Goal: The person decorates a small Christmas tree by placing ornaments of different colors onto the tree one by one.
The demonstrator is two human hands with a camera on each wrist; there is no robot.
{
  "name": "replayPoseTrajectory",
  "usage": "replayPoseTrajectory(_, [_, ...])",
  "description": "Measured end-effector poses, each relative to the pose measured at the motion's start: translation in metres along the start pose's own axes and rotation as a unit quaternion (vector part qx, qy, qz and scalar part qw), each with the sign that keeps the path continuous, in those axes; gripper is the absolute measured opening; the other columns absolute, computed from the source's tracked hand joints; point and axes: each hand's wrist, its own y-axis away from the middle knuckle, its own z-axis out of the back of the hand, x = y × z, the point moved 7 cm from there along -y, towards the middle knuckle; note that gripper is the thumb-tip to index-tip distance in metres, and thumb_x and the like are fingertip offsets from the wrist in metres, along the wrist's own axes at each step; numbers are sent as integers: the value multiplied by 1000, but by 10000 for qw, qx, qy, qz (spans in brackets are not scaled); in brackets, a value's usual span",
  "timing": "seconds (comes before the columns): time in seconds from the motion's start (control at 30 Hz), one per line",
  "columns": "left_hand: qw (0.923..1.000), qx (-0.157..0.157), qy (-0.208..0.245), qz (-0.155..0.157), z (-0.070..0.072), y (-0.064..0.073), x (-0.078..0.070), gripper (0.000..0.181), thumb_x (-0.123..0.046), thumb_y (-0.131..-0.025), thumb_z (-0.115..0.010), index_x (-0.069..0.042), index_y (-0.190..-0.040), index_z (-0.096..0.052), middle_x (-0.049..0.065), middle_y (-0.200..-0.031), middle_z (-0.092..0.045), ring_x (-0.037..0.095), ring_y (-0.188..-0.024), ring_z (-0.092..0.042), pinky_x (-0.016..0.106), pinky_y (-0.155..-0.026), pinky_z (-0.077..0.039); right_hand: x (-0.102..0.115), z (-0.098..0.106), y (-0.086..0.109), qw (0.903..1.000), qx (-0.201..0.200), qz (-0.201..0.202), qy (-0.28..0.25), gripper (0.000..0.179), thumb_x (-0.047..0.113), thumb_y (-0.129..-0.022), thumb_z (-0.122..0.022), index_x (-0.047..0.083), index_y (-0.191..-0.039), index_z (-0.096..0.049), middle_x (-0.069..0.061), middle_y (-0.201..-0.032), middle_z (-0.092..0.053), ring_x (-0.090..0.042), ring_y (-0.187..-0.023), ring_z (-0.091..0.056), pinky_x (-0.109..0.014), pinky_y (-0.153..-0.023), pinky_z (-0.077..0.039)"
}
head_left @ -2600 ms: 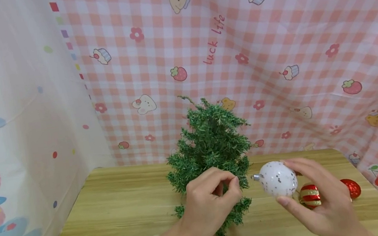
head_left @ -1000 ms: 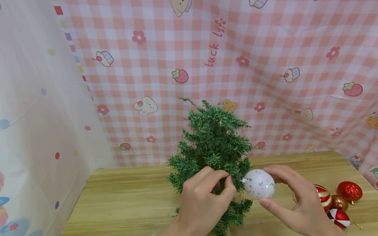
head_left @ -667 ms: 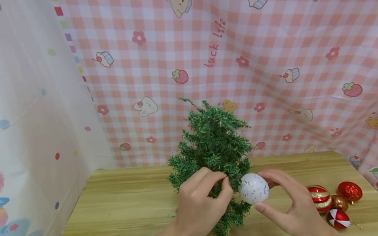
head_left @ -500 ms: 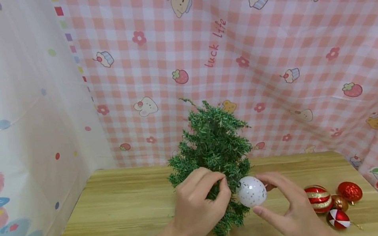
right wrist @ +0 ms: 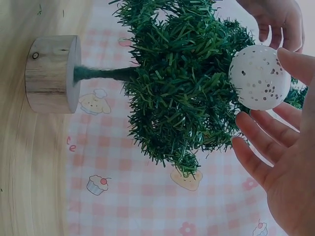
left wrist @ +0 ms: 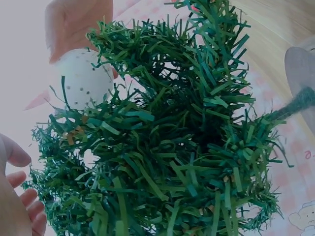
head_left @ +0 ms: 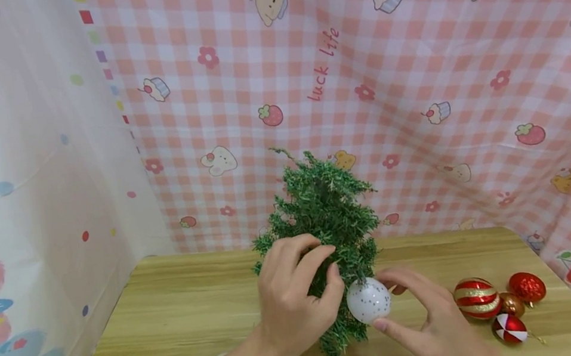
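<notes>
A white Christmas bauble with silver specks hangs at the right front of a small green artificial Christmas tree, its cap up against the needles. My right hand holds the bauble between thumb and fingers from the right; in the right wrist view the thumb lies on the ball. My left hand is by the tree's front branches, thumb and forefinger apart and nothing seen between them. In the left wrist view the bauble shows partly behind needles. Its hanging cord cannot be made out.
Right of my hands on the wooden table lie a red-and-gold striped bauble, a glittery red one, a copper one and a red-and-white one. The tree's trunk stands in a round wooden base. Patterned cloth hangs behind.
The bauble has moved left and down from beside the tree to its branches, turning cap-up. My left thumb and forefinger, pinched together earlier, have parted. My right hand followed leftward with the bauble.
</notes>
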Motion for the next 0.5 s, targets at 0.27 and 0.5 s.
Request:
replayPoseTrajectory(0.27, [9997,206,5,127,-4,2,8,28,-10,-87,-75,-1,-113,-75,18,-118,-72,33,-106,-68,50,-89,-57,1,3,1,9998,-79,185,-7,60,39,-92,-81,-3,-132,-65,-12,-125,-70,-14,-104,-66,-19,-89,-52])
replayPoseTrajectory(0.5, [9987,434,80,245,-10,5,15,34,-13,-91,-76,0,-121,-73,19,-124,-71,33,-112,-68,50,-94,-57,-1,18,1,9988,-241,399,162,65,46,-95,-75,-8,-128,-65,-10,-123,-70,-15,-104,-67,-18,-88,-52])
